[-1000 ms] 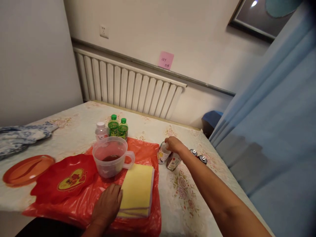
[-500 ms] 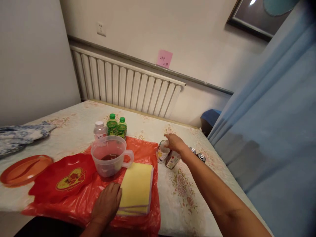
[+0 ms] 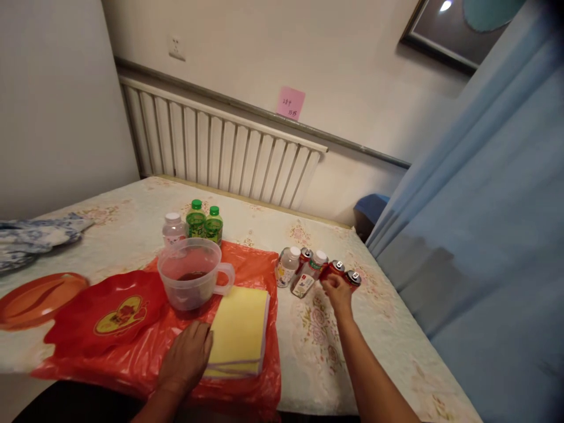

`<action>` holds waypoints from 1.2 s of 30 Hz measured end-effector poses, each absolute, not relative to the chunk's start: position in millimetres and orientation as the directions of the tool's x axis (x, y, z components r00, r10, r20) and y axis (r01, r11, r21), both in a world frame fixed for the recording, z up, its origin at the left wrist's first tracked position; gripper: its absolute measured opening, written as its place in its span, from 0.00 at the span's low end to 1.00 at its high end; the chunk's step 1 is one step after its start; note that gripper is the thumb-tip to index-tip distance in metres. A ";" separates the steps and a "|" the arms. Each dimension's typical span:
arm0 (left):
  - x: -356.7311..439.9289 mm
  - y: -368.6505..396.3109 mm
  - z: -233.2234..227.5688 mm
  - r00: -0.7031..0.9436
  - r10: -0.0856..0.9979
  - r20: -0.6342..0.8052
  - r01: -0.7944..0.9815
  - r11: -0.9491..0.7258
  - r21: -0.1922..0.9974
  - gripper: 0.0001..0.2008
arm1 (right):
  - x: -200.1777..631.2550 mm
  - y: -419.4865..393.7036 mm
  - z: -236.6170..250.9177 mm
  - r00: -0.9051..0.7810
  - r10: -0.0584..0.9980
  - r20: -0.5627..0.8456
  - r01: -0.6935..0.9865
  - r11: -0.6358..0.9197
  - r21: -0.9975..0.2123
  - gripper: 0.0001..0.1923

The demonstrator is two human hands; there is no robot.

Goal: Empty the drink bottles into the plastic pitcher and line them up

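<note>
a room in a home: a white radiator (image 3: pixel 229 153) runs along the wall under a power socket (image 3: pixel 177 47), a framed picture (image 3: pixel 458 29) hangs above, a blue curtain (image 3: pixel 493 194) falls at the right, and a flowered cloth covers the table (image 3: pixel 326 335).

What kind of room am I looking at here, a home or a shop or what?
Most likely a room in a home. A white radiator runs along the wall, a floral cloth covers the table, and a blue curtain hangs at the side. The drink bottles look like household supplies.
</note>
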State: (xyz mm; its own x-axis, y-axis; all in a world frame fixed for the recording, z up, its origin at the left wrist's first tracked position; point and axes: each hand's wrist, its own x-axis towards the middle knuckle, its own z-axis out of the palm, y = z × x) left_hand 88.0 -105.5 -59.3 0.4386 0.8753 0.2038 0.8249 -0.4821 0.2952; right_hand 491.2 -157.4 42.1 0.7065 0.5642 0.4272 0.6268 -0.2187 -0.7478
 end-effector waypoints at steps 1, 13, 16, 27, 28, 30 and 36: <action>88.1 -105.7 -58.9 0.437 0.877 0.202 0.827 -0.479 0.293 0.16 | 487.7 -157.6 27.2 0.720 0.579 0.383 0.602 -0.246 -0.760 0.17; 87.1 -106.7 -57.4 0.441 0.874 0.202 0.816 -0.485 0.314 0.16 | 466.6 -129.6 -42.8 0.680 0.699 0.220 0.546 -0.283 -0.789 0.24; 86.8 -106.5 -58.4 0.428 0.880 0.209 0.815 -0.475 0.333 0.15 | 468.2 -128.2 -48.0 0.672 0.705 0.226 0.559 -0.282 -0.780 0.23; 85.4 -105.2 -63.9 0.431 0.870 0.239 0.809 -0.490 0.326 0.14 | 475.2 -128.7 -61.8 0.650 0.712 0.265 0.594 -0.259 -0.762 0.26; 85.4 -105.0 -64.1 0.430 0.870 0.240 0.806 -0.490 0.332 0.14 | 475.4 -128.5 -62.8 0.648 0.713 0.268 0.595 -0.254 -0.762 0.27; 85.4 -104.8 -64.5 0.426 0.870 0.248 0.803 -0.490 0.341 0.14 | 475.7 -128.4 -64.3 0.643 0.714 0.276 0.598 -0.243 -0.764 0.27; 85.0 -104.1 -68.6 0.417 0.865 0.279 0.803 -0.495 0.333 0.14 | 476.9 -127.5 -68.0 0.632 0.713 0.303 0.606 -0.212 -0.767 0.25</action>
